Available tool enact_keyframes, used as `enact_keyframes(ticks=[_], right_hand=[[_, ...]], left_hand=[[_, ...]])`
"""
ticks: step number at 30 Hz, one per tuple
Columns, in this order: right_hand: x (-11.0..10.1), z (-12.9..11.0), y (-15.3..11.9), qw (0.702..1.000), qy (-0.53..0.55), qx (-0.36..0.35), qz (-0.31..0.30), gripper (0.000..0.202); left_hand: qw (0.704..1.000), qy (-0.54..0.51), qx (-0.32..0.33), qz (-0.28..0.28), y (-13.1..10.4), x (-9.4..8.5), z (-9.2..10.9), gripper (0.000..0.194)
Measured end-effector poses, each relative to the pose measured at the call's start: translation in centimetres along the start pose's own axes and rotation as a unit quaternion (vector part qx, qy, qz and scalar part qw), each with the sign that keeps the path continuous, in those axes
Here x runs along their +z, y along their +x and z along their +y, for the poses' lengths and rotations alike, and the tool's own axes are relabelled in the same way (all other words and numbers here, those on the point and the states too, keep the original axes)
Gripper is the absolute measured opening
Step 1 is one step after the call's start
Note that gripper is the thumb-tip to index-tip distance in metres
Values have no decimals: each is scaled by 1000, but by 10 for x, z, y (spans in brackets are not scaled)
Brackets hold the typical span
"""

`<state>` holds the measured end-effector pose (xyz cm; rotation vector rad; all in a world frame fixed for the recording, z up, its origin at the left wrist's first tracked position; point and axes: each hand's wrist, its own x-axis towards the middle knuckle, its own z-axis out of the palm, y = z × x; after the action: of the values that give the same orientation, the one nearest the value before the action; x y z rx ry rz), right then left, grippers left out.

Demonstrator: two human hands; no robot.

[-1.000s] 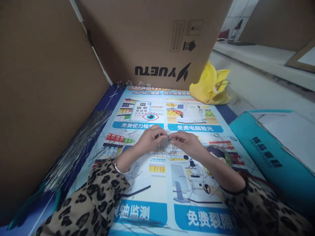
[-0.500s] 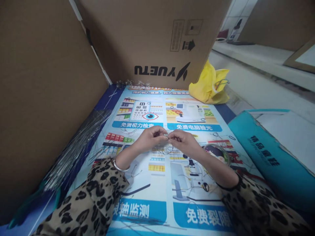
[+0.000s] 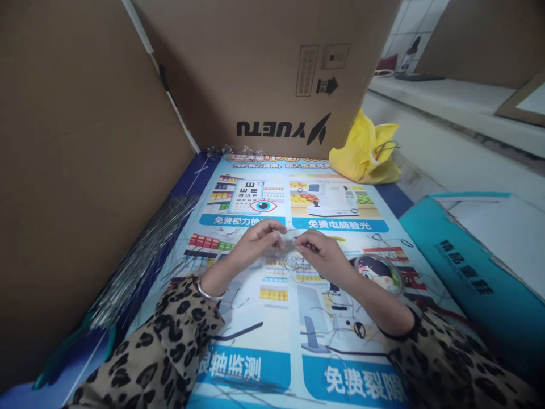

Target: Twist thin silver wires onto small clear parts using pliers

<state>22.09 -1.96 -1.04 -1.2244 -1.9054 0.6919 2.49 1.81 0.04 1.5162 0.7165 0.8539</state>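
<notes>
Over the middle of the printed sheet (image 3: 275, 324), my left hand (image 3: 259, 241) and my right hand (image 3: 323, 253) face each other with a small gap between them. Thumb and fingers of each are pinched on thin wire (image 3: 293, 262), whose fine loops hang below the fingertips. Where the wire starts and ends is too small to make out. Loose bent wires lie around both hands. A round clear dish (image 3: 401, 278) stands beside my right forearm.
A bundle of straight wires (image 3: 140, 255) lies at left, near a teal handle (image 3: 63, 352). Cardboard walls (image 3: 255, 68) rise at the left and back. A yellow bag (image 3: 361, 153) and a teal box (image 3: 455, 255) stand at right. Small wire pieces (image 3: 238, 152) lie at the back.
My hands have moved apart; their fingertips were together before and now leave a small gap. The whole view has shifted slightly.
</notes>
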Motion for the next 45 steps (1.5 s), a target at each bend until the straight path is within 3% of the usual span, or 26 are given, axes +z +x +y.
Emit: enact_keyframes(ticks=[6, 18, 26, 31, 40, 45], right_hand=[[1, 3, -1, 1000, 12, 7, 16, 9], [3, 7, -2, 1000, 6, 2, 25, 8], [2, 7, -1, 1000, 1, -1, 22, 8], [3, 8, -2, 1000, 7, 12, 27, 7], [5, 12, -2, 999, -14, 7, 38, 5], [6, 11, -3, 999, -22, -2, 40, 6]], left_hand=[[999, -18, 31, 19, -8, -6, -3, 20], [980, 159, 122, 4, -13, -8, -4, 13], [962, 245, 116, 3, -12, -8, -15, 14], [940, 315, 129, 25, -11, -7, -24, 26], [956, 257, 139, -26, -13, -8, -7, 28], [951, 271, 147, 3, -12, -6, -12, 19]])
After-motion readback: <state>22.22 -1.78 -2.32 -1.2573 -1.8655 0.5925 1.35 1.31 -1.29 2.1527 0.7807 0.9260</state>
